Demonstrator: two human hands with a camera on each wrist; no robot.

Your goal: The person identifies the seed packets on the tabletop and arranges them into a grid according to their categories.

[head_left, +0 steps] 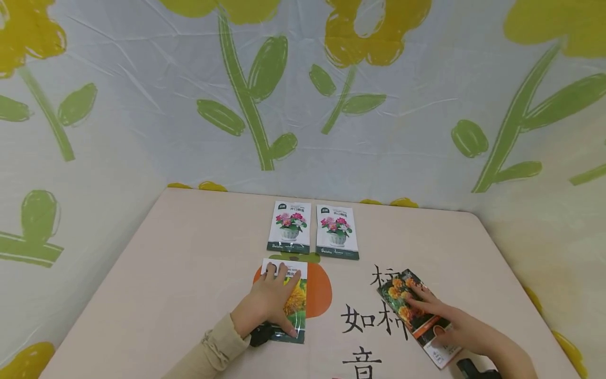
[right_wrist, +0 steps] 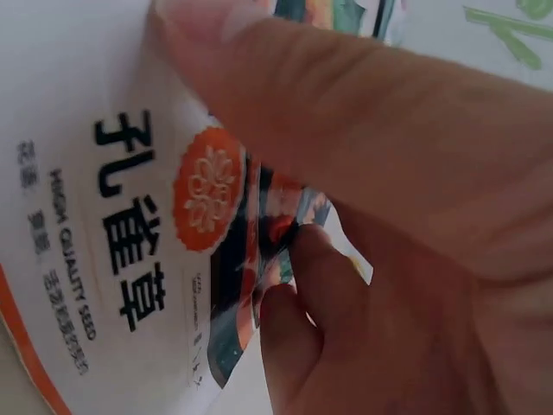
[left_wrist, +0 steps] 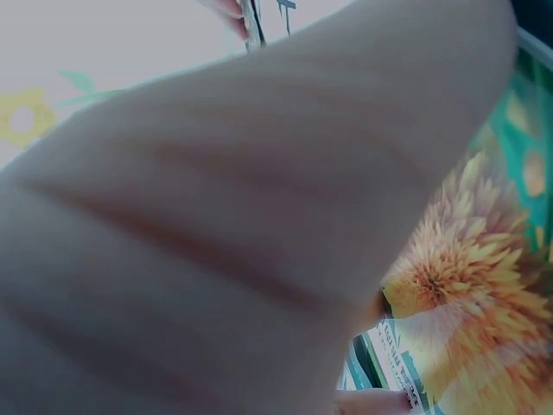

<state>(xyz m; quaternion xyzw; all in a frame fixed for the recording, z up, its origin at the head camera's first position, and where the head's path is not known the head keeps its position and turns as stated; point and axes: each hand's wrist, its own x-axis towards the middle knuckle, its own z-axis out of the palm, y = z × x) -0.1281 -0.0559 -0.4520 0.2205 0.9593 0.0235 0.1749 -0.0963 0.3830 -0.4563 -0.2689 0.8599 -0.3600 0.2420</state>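
Observation:
My left hand (head_left: 271,299) lies with spread fingers over a seed packet (head_left: 297,302) with a yellow flower picture. Its fingertips are near the packet's white top, and the thumb rests near the lower right edge. In the left wrist view the yellow flower (left_wrist: 458,285) print shows beside the palm. Over on the right, my right hand (head_left: 466,329) grips a dark seed packet with orange flowers (head_left: 395,295), tilted diagonally. The right wrist view shows the thumb (right_wrist: 328,112) across this packet's white end (right_wrist: 69,259) and curled fingers at its edge.
Two matching white seed packets, a left one (head_left: 289,226) and a right one (head_left: 337,231), lie side by side farther back. The pale table mat (head_left: 199,252) bears an orange persimmon print and black characters. A flower-printed cloth (head_left: 402,137) hangs behind the table.

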